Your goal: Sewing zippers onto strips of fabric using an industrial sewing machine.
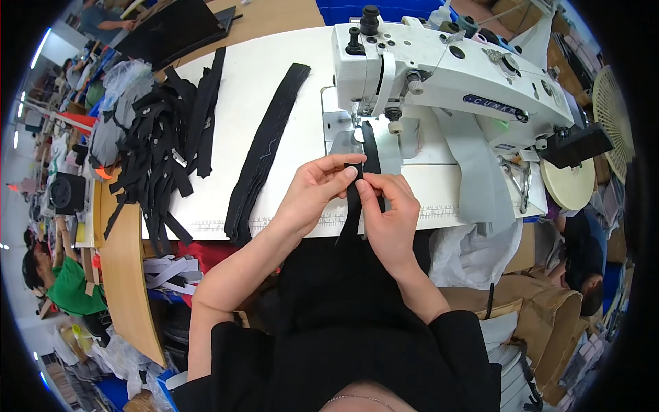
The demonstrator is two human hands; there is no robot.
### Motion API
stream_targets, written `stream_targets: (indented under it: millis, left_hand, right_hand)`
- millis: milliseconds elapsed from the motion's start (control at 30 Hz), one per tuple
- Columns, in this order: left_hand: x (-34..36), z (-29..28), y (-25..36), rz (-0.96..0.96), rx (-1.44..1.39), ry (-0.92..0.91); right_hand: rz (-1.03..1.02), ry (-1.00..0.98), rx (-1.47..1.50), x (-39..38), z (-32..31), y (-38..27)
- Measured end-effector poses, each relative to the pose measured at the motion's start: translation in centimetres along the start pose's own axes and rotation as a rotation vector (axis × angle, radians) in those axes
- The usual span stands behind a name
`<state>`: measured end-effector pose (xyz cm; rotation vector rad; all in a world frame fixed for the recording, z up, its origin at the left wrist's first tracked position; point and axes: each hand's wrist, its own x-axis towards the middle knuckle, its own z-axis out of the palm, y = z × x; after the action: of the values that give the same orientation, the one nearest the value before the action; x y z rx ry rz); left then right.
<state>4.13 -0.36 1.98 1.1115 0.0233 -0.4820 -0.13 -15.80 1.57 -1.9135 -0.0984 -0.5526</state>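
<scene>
Just in front of the sewing machine (439, 75), both my hands pinch the upper end of a narrow black fabric strip (351, 213). My left hand (317, 189) has thumb and forefinger closed on it, and my right hand (392, 214) grips it from the other side. The strip's loose end hangs over the table's front edge. Beside the needle, a second black strip (371, 145) runs toward my fingers, partly hidden by them. Left of my hands lies a neat stack of long black strips (266, 154). Further left is a tangled heap of black strips (156, 134) with small shiny bits.
The white table (240, 79) has a ruler scale along its front edge. A grey fabric band (470, 168) drapes off it, right of the needle. A laptop (171, 34) stands at the far left, a fan (616, 113) at the right. A person in green (74, 292) is at the left.
</scene>
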Motion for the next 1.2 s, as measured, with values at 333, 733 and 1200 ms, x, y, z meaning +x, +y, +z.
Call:
stream_targets:
  millis: [333, 733, 1200]
  left_hand:
    - [1.3, 0.9, -0.8, 0.221, 0.253, 0.159]
    - [2.3, -0.6, -2.1, 0.041, 0.004, 0.164]
    - [4.6, -3.7, -2.0, 0.677, 1.11, 0.209]
  right_hand:
    - [-0.062, -0.036, -0.106, 0.8, 0.3, 0.8]
    - [0.115, -0.082, -0.033, -0.2, -0.5, 0.8]
    - [0.024, -0.153, -0.411, 2.6, 2.9, 3.6]
